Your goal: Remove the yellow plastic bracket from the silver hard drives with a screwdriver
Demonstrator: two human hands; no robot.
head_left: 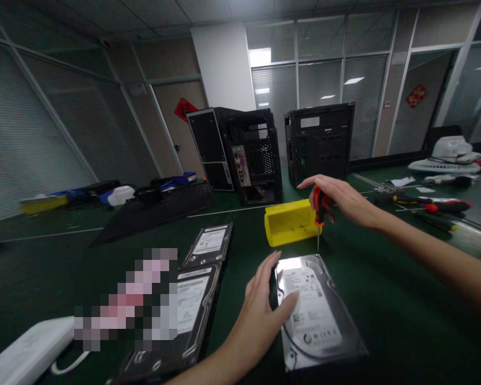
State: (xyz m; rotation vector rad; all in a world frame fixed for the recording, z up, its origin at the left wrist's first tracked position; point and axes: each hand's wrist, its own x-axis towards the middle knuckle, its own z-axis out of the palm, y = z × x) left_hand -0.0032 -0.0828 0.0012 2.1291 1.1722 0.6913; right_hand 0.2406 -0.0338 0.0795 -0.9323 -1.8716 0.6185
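A silver hard drive (315,313) with a white label lies flat on the dark green table in front of me. My left hand (260,310) holds its left side, fingers along the edge and thumb on the label. In my right hand (336,198) is a red and black screwdriver (319,208), upright, its palm over the handle top. The shaft points down at the drive's far right corner; whether the tip touches a screw is too small to tell. Just behind the drive stands a yellow bin (291,224), partly hidden by the screwdriver and fingers.
Two more hard drives (210,240) (192,305) lie in a row on the left, beside a white device (32,350) with a cable. Two black computer cases (250,155) (320,141) stand at the back. Pliers (449,206) and other hand tools lie right.
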